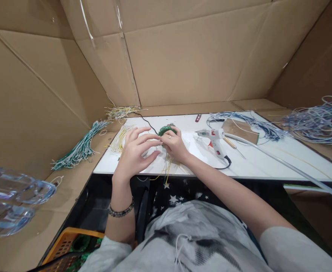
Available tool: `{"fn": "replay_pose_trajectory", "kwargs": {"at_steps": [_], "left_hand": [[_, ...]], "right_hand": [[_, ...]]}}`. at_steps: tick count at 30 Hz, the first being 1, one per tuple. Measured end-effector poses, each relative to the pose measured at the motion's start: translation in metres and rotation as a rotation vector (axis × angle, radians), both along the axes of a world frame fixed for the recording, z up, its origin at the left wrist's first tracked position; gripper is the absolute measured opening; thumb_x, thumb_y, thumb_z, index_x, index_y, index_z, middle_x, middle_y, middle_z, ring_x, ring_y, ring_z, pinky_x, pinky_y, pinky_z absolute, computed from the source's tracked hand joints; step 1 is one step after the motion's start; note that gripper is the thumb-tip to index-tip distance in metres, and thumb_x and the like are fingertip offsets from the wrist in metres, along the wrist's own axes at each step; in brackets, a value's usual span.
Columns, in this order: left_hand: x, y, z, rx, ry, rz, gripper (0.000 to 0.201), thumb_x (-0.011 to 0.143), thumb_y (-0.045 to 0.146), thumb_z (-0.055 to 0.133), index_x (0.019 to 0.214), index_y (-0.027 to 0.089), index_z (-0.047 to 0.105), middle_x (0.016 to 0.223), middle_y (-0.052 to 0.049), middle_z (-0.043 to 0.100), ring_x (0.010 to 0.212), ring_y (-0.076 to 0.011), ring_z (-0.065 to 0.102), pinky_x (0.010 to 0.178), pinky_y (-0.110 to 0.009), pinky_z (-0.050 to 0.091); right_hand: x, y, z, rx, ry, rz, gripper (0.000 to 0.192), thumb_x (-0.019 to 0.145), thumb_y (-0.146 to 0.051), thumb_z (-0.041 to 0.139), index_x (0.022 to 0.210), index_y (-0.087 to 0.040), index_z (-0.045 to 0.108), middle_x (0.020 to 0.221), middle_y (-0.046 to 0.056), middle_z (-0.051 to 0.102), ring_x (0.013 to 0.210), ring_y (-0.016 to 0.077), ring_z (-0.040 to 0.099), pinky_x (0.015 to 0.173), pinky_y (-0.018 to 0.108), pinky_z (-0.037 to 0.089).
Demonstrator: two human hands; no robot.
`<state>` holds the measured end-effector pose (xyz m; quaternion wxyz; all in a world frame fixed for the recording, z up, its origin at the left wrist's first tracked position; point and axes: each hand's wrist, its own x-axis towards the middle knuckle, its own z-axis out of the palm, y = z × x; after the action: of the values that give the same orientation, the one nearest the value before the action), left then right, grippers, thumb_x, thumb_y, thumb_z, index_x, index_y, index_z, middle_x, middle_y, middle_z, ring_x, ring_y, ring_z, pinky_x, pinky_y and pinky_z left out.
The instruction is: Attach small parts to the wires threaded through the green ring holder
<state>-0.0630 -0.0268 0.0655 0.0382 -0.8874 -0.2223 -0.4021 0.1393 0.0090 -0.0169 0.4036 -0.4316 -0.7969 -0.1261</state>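
At the middle of the white board, my right hand (175,144) is closed round a small dark green ring-shaped piece (166,130). Its fingers hide much of the piece. Thin yellow and green strands (168,166) hang below that hand toward the board's front edge. To its left, my left hand (139,149) is raised with fingers apart and bent toward the green piece. The left fingertips come close to the right fingers; whether they touch is hard to see. Nothing shows in the left hand.
A white glue gun (217,142) lies right of my hands, with a clear glue stick (268,155) running from it. Near it are a wooden-handled awl (230,142) and a brown block (241,130). Bundled cords (83,147) lie left. An orange basket (66,236) sits below.
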Motion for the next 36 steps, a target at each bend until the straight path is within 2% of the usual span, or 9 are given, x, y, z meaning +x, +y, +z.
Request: {"fn": "replay_pose_trajectory", "kwargs": {"at_steps": [4, 8, 15, 22, 26, 30, 36], "left_hand": [[0.004, 0.007, -0.003, -0.006, -0.057, -0.015, 0.005, 0.088, 0.030, 0.077, 0.091, 0.034, 0.080, 0.102, -0.002, 0.082, 0.126, -0.0305, 0.064, 0.117, -0.057, 0.037], [0.004, 0.009, -0.005, -0.004, -0.090, -0.018, 0.012, 0.093, 0.030, 0.071, 0.090, 0.035, 0.081, 0.097, -0.001, 0.083, 0.121, -0.0297, 0.066, 0.116, -0.057, 0.037], [0.016, 0.012, -0.012, -0.052, -0.271, 0.043, 0.017, 0.090, 0.040, 0.071, 0.077, 0.035, 0.079, 0.084, 0.001, 0.083, 0.115, -0.0320, 0.068, 0.123, -0.065, 0.024], [0.022, 0.011, -0.016, 0.031, -0.346, 0.063, 0.021, 0.093, 0.041, 0.068, 0.075, 0.035, 0.078, 0.080, 0.002, 0.081, 0.112, -0.0307, 0.069, 0.125, -0.066, 0.016], [0.026, 0.010, -0.019, 0.013, -0.389, 0.085, 0.027, 0.093, 0.047, 0.067, 0.072, 0.034, 0.076, 0.077, 0.001, 0.079, 0.111, -0.0300, 0.069, 0.127, -0.065, 0.013], [0.030, 0.009, -0.022, 0.023, -0.423, 0.086, 0.031, 0.094, 0.050, 0.065, 0.070, 0.034, 0.075, 0.078, 0.000, 0.079, 0.112, -0.0300, 0.068, 0.128, -0.064, 0.010], [0.032, 0.011, -0.023, 0.010, -0.468, 0.063, 0.027, 0.092, 0.050, 0.069, 0.071, 0.033, 0.076, 0.078, -0.001, 0.079, 0.107, -0.0303, 0.069, 0.129, -0.066, 0.007]], "right_hand": [[0.001, 0.001, -0.002, 0.027, 0.013, 0.010, 0.028, 0.102, -0.014, 0.045, 0.090, -0.026, 0.067, 0.079, 0.000, 0.071, 0.093, 0.0188, 0.063, 0.117, 0.047, 0.034], [0.000, 0.000, -0.001, 0.032, 0.012, 0.024, 0.031, 0.104, -0.015, 0.043, 0.087, -0.024, 0.067, 0.078, 0.000, 0.071, 0.093, 0.0181, 0.064, 0.117, 0.047, 0.033], [-0.001, -0.002, -0.001, -0.001, -0.021, 0.026, 0.029, 0.106, -0.017, 0.044, 0.089, -0.024, 0.067, 0.086, 0.001, 0.077, 0.096, 0.0178, 0.065, 0.117, 0.049, 0.031], [-0.003, -0.004, -0.002, 0.051, -0.020, 0.031, 0.029, 0.108, -0.021, 0.042, 0.091, -0.024, 0.066, 0.083, 0.001, 0.075, 0.094, 0.0173, 0.066, 0.117, 0.047, 0.031], [-0.004, -0.002, -0.003, 0.053, -0.014, 0.023, 0.028, 0.107, -0.021, 0.043, 0.092, -0.024, 0.067, 0.086, 0.002, 0.076, 0.093, 0.0192, 0.067, 0.117, 0.050, 0.034], [-0.006, 0.002, -0.006, 0.039, 0.013, 0.021, 0.029, 0.104, -0.022, 0.045, 0.087, -0.030, 0.068, 0.084, 0.002, 0.076, 0.091, 0.0228, 0.068, 0.115, 0.055, 0.037], [-0.007, 0.000, -0.003, 0.007, 0.024, 0.025, 0.031, 0.106, -0.025, 0.042, 0.088, -0.030, 0.067, 0.084, 0.001, 0.076, 0.089, 0.0230, 0.069, 0.116, 0.056, 0.037]]}}
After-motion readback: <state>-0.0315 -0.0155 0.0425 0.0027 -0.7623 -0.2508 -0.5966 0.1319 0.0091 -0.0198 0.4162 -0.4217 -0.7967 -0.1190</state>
